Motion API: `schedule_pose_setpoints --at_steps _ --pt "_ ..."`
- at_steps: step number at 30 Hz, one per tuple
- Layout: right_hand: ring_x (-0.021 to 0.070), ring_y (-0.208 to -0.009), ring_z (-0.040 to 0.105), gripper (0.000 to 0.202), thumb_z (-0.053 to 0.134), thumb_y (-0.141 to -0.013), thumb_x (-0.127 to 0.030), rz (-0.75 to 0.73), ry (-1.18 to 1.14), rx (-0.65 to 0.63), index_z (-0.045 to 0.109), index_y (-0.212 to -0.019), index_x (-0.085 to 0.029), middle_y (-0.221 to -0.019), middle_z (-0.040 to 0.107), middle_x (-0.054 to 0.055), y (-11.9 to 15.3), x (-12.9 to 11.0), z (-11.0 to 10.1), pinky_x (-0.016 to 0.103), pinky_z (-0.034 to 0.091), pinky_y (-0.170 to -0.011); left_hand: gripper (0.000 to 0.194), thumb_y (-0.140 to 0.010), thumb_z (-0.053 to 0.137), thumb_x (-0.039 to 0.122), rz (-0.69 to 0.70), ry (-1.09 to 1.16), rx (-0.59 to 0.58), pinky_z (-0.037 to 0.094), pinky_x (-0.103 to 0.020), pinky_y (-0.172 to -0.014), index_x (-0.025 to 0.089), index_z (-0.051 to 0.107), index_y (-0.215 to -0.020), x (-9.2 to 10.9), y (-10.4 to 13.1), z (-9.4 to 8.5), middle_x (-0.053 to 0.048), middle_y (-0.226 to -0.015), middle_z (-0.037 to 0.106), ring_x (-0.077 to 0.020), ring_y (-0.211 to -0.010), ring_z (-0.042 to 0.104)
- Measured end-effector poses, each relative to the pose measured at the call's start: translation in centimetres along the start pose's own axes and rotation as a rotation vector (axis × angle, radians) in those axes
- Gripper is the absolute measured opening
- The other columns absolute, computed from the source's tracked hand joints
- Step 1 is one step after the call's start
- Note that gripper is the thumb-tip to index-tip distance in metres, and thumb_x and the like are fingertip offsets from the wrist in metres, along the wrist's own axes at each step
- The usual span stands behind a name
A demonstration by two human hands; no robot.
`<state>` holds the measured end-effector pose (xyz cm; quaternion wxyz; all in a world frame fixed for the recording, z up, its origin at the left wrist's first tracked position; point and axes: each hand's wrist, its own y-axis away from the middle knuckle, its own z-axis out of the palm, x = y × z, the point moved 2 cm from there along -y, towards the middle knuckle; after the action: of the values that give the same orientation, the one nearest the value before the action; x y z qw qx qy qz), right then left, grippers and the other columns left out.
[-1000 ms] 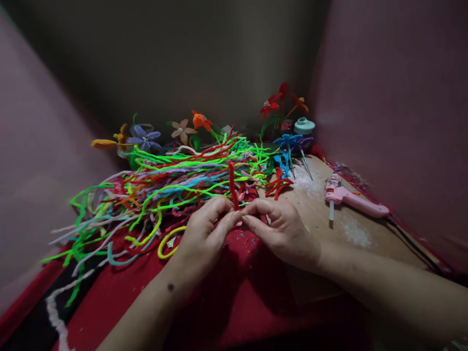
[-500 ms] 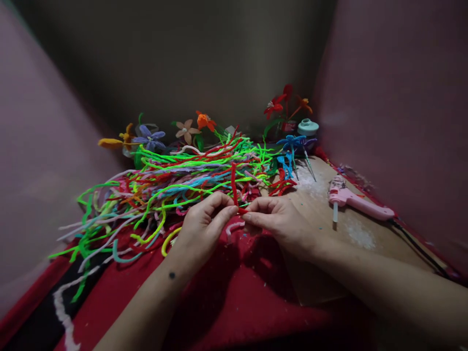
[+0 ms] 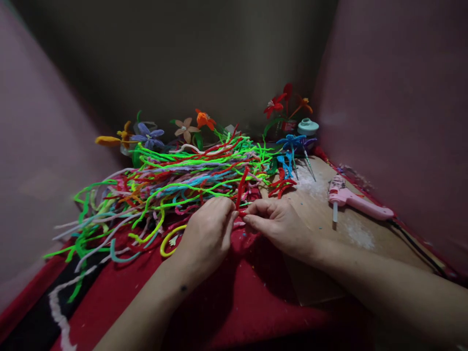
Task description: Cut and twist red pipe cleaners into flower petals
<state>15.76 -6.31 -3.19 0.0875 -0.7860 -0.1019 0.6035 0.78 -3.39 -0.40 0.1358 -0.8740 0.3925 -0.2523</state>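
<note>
- Red fuzzy stem (image 3: 242,189) rose, slightly tilted, before the stem pile (image 3: 193,168).
- My left hand (image 3: 208,229) closed on its base; my right hand (image 3: 283,226) pinched it alongside.
- Pinching close, I judged, gave control.

Red fuzzy pipe-cleaner stem (image 3: 241,190): I record its raised end, vertical before, now leaning right.
Bare left hand (image 3: 206,230): I note it rolled, its back turned further up.
Bright yellow loop (image 3: 163,245): more uncovered than half a second ago.

Holding red pipe cleaner (image 3: 242,188) in left hand (image 3: 206,230) and right hand (image 3: 284,228) over red cloth (image 3: 252,302), beside left edge of brown board (image 3: 312,209), with pink glue gun (image 3: 358,204) near its right edge.
</note>
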Motion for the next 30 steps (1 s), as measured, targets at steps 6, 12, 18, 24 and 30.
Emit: schedule_pose_setpoints --at_steps 6,12,18,24,30 --pt "0.0188 -0.091 0.055 0.021 0.058 -0.081 -0.015 -0.556 0.346 0.208 0.065 -0.101 -0.014 -0.096 0.063 0.01 0.2 -1.8 -0.9 0.036 0.044 -0.082 0.019 -0.089 0.04 0.025 -0.155 0.256 -0.236 0.036 -0.026 -0.06 0.019 0.044 -0.071 0.4 -0.2 -0.6 0.001 -0.07 0.051 -0.0124 -0.063 0.047" --pt "0.0198 -0.082 0.053 0.014 0.057 -0.082 -0.019 -0.457 0.511 0.012 0.07 -0.077 -0.017 -0.074 0.065 0.006 -0.3 -2.6 -1.2 0.039 0.04 -0.081 0.022 -0.089 0.039 0.027 -0.161 0.234 -0.265 0.035 -0.027 -0.061 0.018 0.046 -0.07 0.5 -0.2 -0.7 0.0 -0.069 0.051 -0.013 -0.063 0.046" --pt "0.0082 -0.049 0.042 0.018 0.061 -0.077 -0.025 0.189 0.024 -0.146 0.07 -0.065 -0.015 -0.053 0.055 -0.001 -0.7 -2.5 -1.5 0.023 0.033 -0.048 0.021 -0.088 0.041 0.027 -0.219 0.241 -0.223 0.035 -0.025 -0.06 0.018 0.049 -0.07 0.2 -0.3 -1.0 0.001 -0.067 0.051 -0.0123 -0.061 0.047" --pt "0.0066 -0.046 0.04 0.015 0.07 -0.067 -0.028 0.421 -0.279 -0.268 0.069 -0.069 -0.013 -0.052 0.054 -0.002 -0.7 -0.9 -1.2 0.022 0.029 -0.046 0.02 -0.085 0.047 0.026 -0.232 0.271 -0.194 0.036 -0.024 -0.064 0.017 0.056 -0.07 0.3 -0.4 -1.1 0.0 -0.07 0.056 -0.0125 -0.066 0.05" --pt "0.0067 -0.048 0.043 0.013 0.068 -0.068 -0.023 0.401 -0.347 -0.242 0.063 -0.062 -0.013 -0.053 0.055 -0.002 -0.6 -0.4 -0.8 0.023 0.032 -0.051 0.022 -0.082 0.049 0.029 -0.305 0.365 -0.185 0.037 -0.024 -0.063 0.016 0.06 -0.068 0.1 -0.4 -0.9 0.0 -0.067 0.057 -0.0129 -0.065 0.051"
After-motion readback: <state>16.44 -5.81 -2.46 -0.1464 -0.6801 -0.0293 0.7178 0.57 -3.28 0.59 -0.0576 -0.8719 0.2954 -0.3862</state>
